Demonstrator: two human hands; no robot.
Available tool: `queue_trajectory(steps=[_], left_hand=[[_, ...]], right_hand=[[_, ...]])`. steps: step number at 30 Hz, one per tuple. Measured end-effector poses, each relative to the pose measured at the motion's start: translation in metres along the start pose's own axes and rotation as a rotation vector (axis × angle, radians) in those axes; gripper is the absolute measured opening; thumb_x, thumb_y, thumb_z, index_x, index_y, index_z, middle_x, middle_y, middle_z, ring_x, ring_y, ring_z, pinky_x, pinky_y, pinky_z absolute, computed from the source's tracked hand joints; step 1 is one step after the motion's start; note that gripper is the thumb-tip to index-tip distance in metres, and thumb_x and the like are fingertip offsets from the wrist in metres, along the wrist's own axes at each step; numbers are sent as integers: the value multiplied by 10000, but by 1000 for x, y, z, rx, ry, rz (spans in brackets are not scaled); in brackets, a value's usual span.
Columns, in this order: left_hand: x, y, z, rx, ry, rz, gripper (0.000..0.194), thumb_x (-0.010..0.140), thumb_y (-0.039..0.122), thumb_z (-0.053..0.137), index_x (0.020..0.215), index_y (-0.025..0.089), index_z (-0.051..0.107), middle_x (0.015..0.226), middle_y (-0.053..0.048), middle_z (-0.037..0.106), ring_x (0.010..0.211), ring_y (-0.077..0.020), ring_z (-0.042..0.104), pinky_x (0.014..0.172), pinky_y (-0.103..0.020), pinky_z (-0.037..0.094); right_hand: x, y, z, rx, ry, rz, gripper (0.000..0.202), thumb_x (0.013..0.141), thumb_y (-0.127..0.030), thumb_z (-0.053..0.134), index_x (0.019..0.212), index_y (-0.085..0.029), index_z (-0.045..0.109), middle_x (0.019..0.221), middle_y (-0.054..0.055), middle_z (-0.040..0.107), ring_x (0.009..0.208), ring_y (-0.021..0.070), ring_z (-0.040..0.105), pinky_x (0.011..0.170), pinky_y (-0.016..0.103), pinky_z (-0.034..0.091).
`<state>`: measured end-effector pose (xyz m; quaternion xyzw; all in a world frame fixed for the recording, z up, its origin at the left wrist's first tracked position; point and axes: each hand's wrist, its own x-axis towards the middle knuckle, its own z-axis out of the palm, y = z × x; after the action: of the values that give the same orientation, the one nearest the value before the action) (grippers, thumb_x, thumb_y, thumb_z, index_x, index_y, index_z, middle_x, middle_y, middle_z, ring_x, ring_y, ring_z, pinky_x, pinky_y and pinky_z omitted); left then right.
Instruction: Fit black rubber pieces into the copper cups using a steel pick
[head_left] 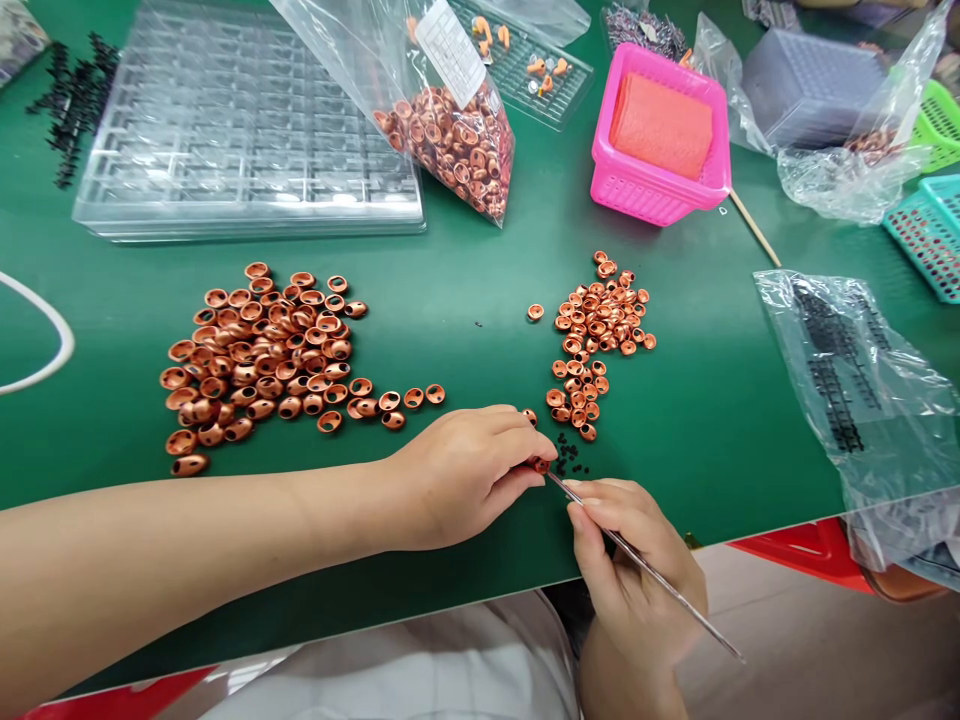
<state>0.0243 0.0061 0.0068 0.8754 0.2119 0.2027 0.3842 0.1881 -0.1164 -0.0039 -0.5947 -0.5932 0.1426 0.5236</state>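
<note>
Green table (450, 300), pale floor (795, 640) below; trays (247, 130) and pink basket (637, 193) at the back, two heaps of shells (259, 360) before them. Near the front edge the left hand (457, 480) pinches one shell (541, 465); the right hand (656, 540) grips a pick (675, 592), its tip at that shell
</note>
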Motion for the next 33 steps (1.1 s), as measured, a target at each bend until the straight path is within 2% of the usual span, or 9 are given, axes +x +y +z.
queue_trajectory(steps=[4,11,17,22,26,30,33], left_hand=[[-2,-4,5,17,26,33,137,965,158,499,1001,155,631,858,-49,677,791,-167,595,813,-314,528],[-4,-9,10,91,60,106,155,991,167,462,985,142,615,823,-58,644,740,-161,572,655,-260,491],[-4,0,6,120,51,161,201,1010,151,411,949,117,599,805,-71,636,717,-157,547,647,-261,487],[-5,7,3,95,14,148,194,992,102,410,955,100,600,808,-83,631,737,-163,548,662,-266,494],[-5,5,6,81,27,137,170,980,98,439,941,92,604,808,-89,640,732,-167,550,660,-274,496],[-3,-2,13,65,89,174,178,990,136,429,935,112,597,798,-72,646,706,-159,548,643,-266,491],[-2,-4,15,6,89,160,142,982,144,454,967,130,594,837,-61,665,733,-155,570,678,-259,493]], right_hand=[[1,0,0,-1,-1,10,289,811,-1,637,993,-225,652,932,28,745,837,181,715,733,363,598],[2,1,0,21,4,3,287,812,-2,645,991,-226,659,913,23,747,815,176,710,709,352,598],[-2,4,-4,100,7,-27,343,777,57,640,1013,-192,660,929,36,746,825,186,716,705,360,598],[-5,7,-6,78,5,-71,364,784,45,639,1043,-210,655,929,29,749,828,187,727,714,362,614],[-5,8,-9,40,-58,-109,399,772,49,654,1073,-214,648,965,39,749,834,181,729,727,355,623],[-3,8,-9,59,-91,-108,421,769,61,645,1081,-221,635,973,41,742,852,176,720,734,352,618],[-2,9,-8,108,-48,-54,388,775,49,633,1048,-227,627,946,37,733,847,182,712,714,358,608]])
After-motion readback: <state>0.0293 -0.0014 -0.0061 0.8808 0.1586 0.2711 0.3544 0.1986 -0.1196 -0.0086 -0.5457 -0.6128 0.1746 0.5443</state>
